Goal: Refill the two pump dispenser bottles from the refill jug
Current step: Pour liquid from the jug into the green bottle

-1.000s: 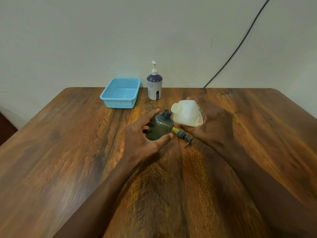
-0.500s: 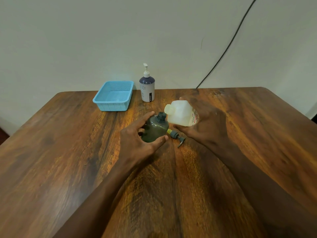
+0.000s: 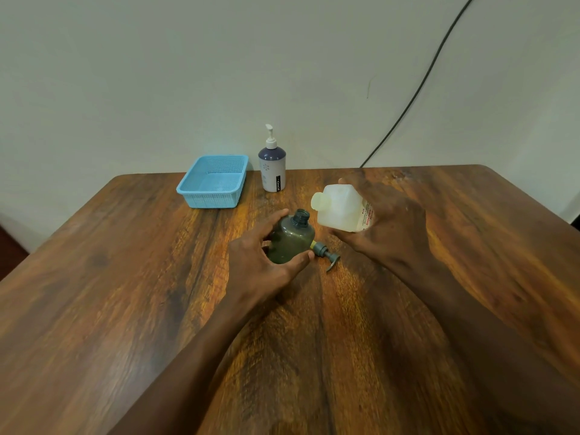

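Note:
My left hand [image 3: 262, 262] grips a dark green bottle [image 3: 292, 238] standing on the table, its neck uncapped. The bottle's pump head [image 3: 326, 255] lies on the wood just right of it. My right hand [image 3: 386, 230] holds a white translucent refill jug [image 3: 340, 208] tilted to the left, its spout just above and right of the green bottle's mouth; no stream of liquid shows. A second dispenser, white with a dark top and a white pump [image 3: 271, 164], stands upright at the back of the table.
A light blue mesh basket [image 3: 213, 182] sits at the back, left of the white dispenser. The wooden table [image 3: 125, 293] meets a pale wall, and a black cable [image 3: 417, 89] runs down the wall to the table's far edge.
The jug and the green bottle stay held in the same way. The view has shifted a little, and the jug's spout sits slightly closer to the bottle's mouth.

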Tool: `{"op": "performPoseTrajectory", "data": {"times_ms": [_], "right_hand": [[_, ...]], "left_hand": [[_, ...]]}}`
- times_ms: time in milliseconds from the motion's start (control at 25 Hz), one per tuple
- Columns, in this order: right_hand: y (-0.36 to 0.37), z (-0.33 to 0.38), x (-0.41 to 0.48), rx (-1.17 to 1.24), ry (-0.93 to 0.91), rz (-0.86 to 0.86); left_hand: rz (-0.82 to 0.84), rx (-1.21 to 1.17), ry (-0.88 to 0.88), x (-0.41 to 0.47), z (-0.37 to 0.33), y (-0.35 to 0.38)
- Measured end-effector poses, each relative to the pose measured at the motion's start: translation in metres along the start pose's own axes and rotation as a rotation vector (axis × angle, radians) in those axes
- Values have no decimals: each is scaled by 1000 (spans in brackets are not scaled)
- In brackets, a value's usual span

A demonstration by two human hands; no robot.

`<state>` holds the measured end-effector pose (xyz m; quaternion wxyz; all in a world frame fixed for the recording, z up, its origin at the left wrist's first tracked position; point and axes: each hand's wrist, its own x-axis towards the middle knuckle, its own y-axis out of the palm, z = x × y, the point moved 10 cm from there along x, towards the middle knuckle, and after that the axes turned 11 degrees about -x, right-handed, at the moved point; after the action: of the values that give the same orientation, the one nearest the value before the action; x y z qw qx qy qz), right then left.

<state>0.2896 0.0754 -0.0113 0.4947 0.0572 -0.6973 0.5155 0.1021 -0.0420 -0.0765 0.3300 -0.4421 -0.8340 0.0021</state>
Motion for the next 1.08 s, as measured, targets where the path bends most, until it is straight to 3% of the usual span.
{"op": "performPoseTrajectory", "data": {"times_ms": [1080], "right_hand": [[-23, 10, 3, -57, -137, -93]], "left_hand": [[11, -58, 21, -5, -17, 6]]}}
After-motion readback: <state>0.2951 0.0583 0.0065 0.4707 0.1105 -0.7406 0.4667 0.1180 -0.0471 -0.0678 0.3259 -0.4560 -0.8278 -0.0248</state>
